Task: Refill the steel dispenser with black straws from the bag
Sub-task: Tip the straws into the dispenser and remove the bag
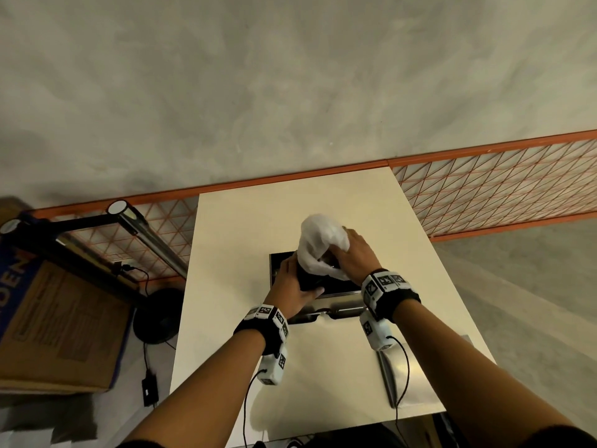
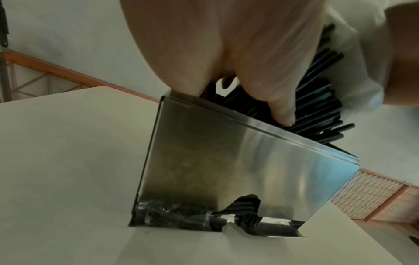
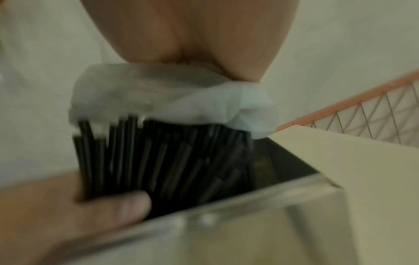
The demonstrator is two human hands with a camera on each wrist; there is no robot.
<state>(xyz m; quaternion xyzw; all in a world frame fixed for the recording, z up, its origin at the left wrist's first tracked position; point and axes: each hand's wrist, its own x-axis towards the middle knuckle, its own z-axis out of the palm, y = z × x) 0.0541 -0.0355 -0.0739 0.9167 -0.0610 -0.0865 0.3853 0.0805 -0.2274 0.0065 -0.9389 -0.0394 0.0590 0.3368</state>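
Note:
A steel dispenser (image 1: 336, 307) (image 2: 238, 170) (image 3: 260, 224) stands open-topped in the middle of a cream table (image 1: 242, 240). Over its opening, my left hand (image 1: 295, 284) (image 2: 226, 44) grips a bundle of black straws (image 1: 307, 279) (image 2: 322, 100) (image 3: 163, 161), their lower ends inside the box. My right hand (image 1: 357, 250) (image 3: 188, 30) holds the crumpled white plastic bag (image 1: 319, 244) (image 3: 158, 100) (image 2: 356, 59) that still covers the upper ends of the straws. More straws (image 2: 243, 206) show in the slot at the dispenser's base.
A flat steel lid (image 1: 416, 376) lies on the table near the front right corner. An orange wire-mesh rail (image 1: 484, 185) runs behind the table. At the left stand a cardboard box (image 1: 58, 324), a black frame with a metal tube (image 1: 145, 234), and cables on the floor.

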